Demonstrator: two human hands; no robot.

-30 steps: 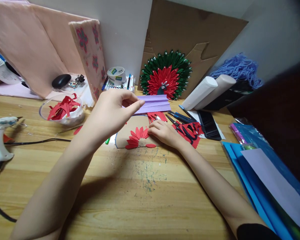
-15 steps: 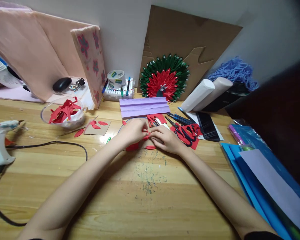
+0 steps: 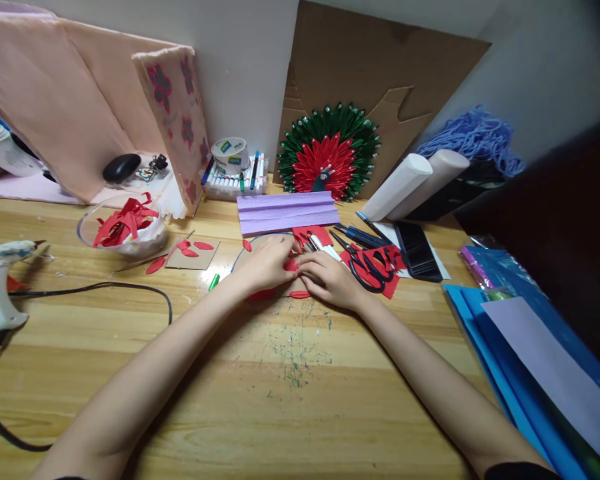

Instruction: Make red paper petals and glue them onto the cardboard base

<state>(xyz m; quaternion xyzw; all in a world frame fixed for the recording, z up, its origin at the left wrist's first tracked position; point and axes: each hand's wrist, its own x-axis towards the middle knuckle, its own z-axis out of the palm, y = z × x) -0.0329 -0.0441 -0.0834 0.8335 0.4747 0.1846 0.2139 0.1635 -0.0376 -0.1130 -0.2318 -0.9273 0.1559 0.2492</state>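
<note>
My left hand (image 3: 267, 264) and my right hand (image 3: 330, 277) meet near the middle of the table, their fingertips almost touching. Both are closed, bent round a small red petal piece (image 3: 291, 265) that shows between them; its far part is hidden by fingers. More red material lies under my left hand. A loose red petal (image 3: 300, 294) rests just below my right fingers, and another red petal (image 3: 247, 245) is beyond my left hand. Black-handled scissors (image 3: 365, 270) lie on red scraps to the right of my right hand.
A glue gun (image 3: 3, 283) with its cord is at left, near a clear bowl (image 3: 85, 233) of red strips. Several petals lie on a cardboard square (image 3: 205, 259). Behind stand a purple folded strip (image 3: 287, 212) and a green-and-red peacock (image 3: 350, 143). Blue folders (image 3: 473, 327) are at right.
My left fingers have lowered and flattened a little over the red piece. My right hand has hardly moved. The view has shifted slightly.
</note>
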